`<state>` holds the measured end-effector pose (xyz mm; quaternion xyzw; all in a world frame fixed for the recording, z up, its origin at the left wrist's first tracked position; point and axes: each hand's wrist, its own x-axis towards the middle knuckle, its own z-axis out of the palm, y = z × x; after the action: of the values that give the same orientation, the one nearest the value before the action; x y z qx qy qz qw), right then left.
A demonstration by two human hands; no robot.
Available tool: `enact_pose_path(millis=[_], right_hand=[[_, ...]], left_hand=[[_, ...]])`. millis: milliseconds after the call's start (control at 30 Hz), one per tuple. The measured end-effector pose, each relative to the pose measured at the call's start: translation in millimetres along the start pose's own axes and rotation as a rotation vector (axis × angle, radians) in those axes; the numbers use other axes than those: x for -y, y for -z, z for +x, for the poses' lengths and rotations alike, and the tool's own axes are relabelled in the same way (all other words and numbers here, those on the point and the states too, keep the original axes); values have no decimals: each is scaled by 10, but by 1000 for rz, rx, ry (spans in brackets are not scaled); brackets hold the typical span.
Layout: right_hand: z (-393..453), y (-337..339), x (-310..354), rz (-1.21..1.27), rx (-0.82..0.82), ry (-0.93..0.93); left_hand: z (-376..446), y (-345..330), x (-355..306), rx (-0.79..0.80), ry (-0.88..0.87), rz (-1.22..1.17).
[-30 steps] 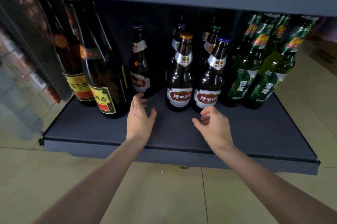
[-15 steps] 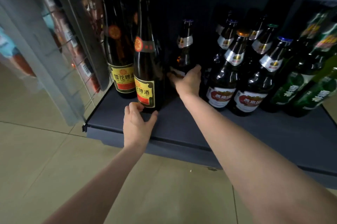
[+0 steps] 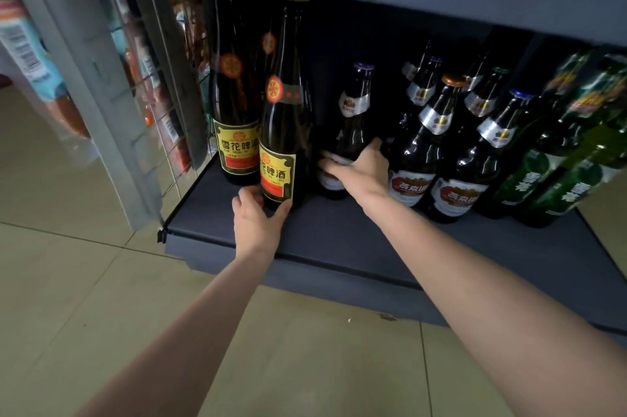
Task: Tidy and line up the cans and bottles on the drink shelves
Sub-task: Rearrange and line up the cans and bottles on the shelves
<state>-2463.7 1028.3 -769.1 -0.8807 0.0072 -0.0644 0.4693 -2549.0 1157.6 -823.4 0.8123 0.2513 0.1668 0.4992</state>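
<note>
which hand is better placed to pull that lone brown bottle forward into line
Right. The right hand already wraps the brown bottle; the left hand is busy at the base of the tall yellow-label bottle.

We closed our left hand [image 3: 259, 221] around the base of the front tall bottle [image 3: 283, 131], and our right hand [image 3: 364, 172] wrapped the purple-capped bottle [image 3: 353, 124].

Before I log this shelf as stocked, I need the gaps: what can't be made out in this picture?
Head view only:
- Red label of the brown purple-capped bottle: covered by the right hand.
- Back-row brown bottles: dark, hidden behind the front ones, so uncountable.
- Green bottles: blurred, tops lost under the upper shelf.
- Base of the tall dark yellow-labelled bottle: hidden by the left hand.
</note>
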Motion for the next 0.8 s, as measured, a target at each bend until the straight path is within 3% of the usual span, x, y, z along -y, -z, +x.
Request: enact_pose_path(millis=[233, 400, 600, 700, 800], right_hand=[[-18, 152, -49, 7, 116, 2], [-80, 202, -52, 22, 171, -35], [-379, 582, -275, -100, 267, 11], [-464, 831, -453, -284, 198, 53], [-469, 1104, -646, -329, -2, -7]], left_hand=[[8, 28, 5, 36, 19, 23], [-216, -97, 46, -56, -38, 108], [-403, -377, -143, 97, -170, 127], [-389, -574, -323, 207, -115, 42], [-270, -738, -470, 202, -33, -42]])
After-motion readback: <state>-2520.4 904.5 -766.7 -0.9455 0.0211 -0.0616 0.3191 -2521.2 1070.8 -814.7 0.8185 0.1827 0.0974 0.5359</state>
